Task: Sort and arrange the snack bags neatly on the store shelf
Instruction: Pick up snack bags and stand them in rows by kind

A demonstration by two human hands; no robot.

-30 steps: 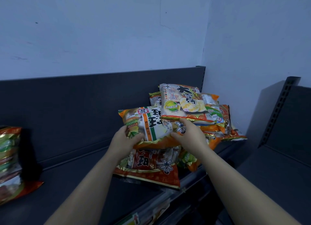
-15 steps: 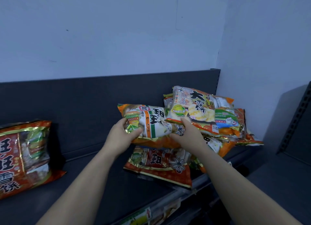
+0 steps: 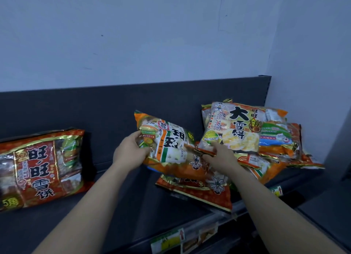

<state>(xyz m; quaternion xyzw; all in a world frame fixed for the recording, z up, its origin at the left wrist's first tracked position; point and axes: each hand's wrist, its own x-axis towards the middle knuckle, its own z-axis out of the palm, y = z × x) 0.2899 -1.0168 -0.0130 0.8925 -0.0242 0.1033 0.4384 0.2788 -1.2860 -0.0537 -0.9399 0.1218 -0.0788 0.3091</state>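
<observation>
Snack bag in hand: the orange-and-white bag point(image 3: 167, 145) is hanging tilted above the shelf point(image 3: 123, 206), just left of the pile point(image 3: 275, 151) and over a flat red bag point(image 3: 197, 191).
Left hand: the left hand point(image 3: 131, 153) is gripping the bag's left end, fingers curling round it.
Right hand: the right hand point(image 3: 218, 157) is pinching the right end, just beside the lower corner of the white bag point(image 3: 239, 128) topping the pile.
Change: the bag is coming up and leftward off the pile, where it was overlapping the white bag a moment ago; the view is swinging left, bringing in the leaning red bag point(image 3: 38, 168).
Meaning: one bag is probably being pulled out for sorting; most of the pile is waiting.
Surface: the dark grey shelf is carrying everything, a back panel point(image 3: 95, 105) rising behind and price tags point(image 3: 171, 240) running along its front.
Room: a pale wall point(image 3: 133, 35) is meeting another at the right corner; the light is looking dim.
</observation>
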